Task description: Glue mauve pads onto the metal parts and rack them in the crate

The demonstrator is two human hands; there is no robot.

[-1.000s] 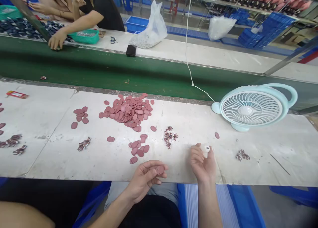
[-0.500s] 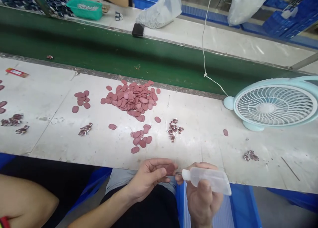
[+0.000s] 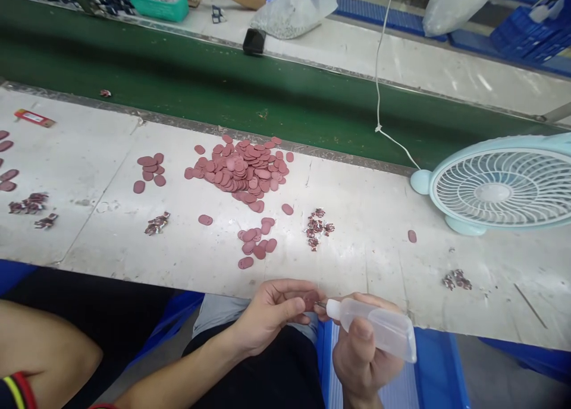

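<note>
presently pinching one disc (image 3: 310,300) between thumb and fingers of the left hand (image 3: 263,318), over the near edge of the worktop (image 3: 357,254); gripping one bottle (image 3: 389,330) in the right hand (image 3: 362,361), fingers wrapped around, thumb pressed to its side. lying beyond, on the worktop: one big pile (image 3: 243,168), too overlapped to count; about ten discs in a nearer group (image 3: 257,242); about seven in a left group (image 3: 150,172); one fan (image 3: 493,192) at right. pointing the bottle's nozzle (image 3: 320,305) left, at the disc, with long axis running mostly sideways, base slightly lower at right. hard to make out: nozzle tip, and whether touching the disc. partly hidden by fingers: disc and bottle. cut off by the right edge: fan. cut off at the top: two bags (image 3: 297,10).
</note>
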